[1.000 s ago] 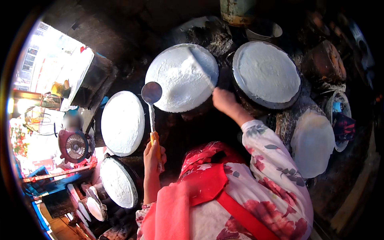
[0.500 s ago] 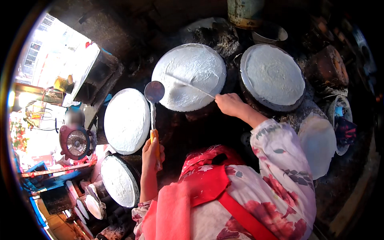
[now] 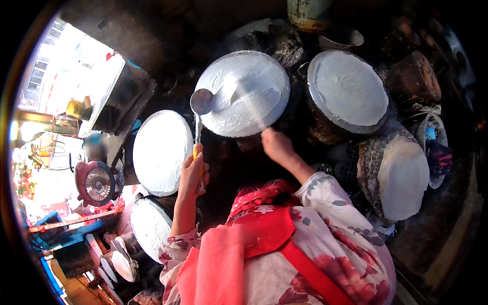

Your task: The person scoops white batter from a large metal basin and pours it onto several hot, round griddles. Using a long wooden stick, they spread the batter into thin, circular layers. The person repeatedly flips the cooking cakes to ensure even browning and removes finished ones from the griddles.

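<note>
Wrapped around the orange handle of a ladle (image 3: pixel 202 101), my left hand (image 3: pixel 192 175) keeps its round bowl at the left edge of the middle griddle. A white layer of batter (image 3: pixel 223 114) covers that round griddle, with ridges and smears on its surface. My right hand (image 3: pixel 278 145) is closed on the end of a thin spreading stick (image 3: pixel 256 112), which is blurred by motion over the batter. Another batter-covered griddle (image 3: pixel 161 152) lies left of my left hand, and one more (image 3: pixel 347 89) stands beyond my right hand.
A pile of thin white pancakes (image 3: pixel 404 178) lies at the right, beside a basin (image 3: pixel 435 147). At lower left is a further coated griddle (image 3: pixel 151 229). A small fan (image 3: pixel 96 184) stands at the left; a bucket (image 3: pixel 307 14) and a bowl (image 3: pixel 341 38) are at the back.
My right hand has moved left and nearer to me, swinging the stick across the batter. My left hand has raised the ladle slightly, its bowl now over the griddle's left edge.
</note>
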Action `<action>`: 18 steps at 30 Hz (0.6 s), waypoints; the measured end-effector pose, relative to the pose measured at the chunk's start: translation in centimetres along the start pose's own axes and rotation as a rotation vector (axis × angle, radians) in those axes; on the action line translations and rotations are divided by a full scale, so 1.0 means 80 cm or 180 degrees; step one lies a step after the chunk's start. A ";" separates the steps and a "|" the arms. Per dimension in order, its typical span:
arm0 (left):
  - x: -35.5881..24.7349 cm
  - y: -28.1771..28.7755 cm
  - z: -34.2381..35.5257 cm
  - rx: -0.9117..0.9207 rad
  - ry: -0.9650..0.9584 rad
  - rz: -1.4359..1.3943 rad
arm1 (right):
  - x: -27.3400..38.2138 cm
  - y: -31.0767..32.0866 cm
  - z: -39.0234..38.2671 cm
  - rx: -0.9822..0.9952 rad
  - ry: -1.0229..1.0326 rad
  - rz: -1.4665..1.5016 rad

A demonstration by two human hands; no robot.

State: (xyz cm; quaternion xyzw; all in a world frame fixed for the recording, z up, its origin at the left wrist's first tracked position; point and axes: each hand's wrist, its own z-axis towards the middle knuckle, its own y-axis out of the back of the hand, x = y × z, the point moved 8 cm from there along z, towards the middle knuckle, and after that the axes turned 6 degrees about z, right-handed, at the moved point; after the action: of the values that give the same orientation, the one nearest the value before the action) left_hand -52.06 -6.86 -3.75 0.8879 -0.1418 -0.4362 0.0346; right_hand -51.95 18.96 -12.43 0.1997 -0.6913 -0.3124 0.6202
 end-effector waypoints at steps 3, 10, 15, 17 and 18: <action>0.003 0.001 0.007 0.0103 0.0083 -0.0172 | -0.022 -0.012 0.005 -0.0016 -0.0153 -0.0070; 0.008 -0.006 0.001 0.0531 0.0098 -0.1223 | 0.058 -0.099 -0.021 0.0172 0.0234 0.0861; 0.006 0.024 -0.039 0.0373 -0.0232 -0.1555 | 0.124 -0.046 -0.023 0.0033 0.0871 0.0962; 0.023 0.027 -0.001 0.0417 0.0029 -0.1719 | 0.136 -0.029 -0.019 -0.0088 0.1056 0.0877; 0.027 0.022 0.007 0.0635 0.0209 -0.1927 | 0.138 -0.021 -0.015 -0.0153 0.1146 0.0835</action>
State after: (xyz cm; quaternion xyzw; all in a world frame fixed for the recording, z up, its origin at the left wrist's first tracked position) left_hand -51.62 -9.11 -5.43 0.9024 0.0880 -0.3818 -0.1795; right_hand -52.61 10.17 -5.45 0.1458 -0.5818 -0.2047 0.7735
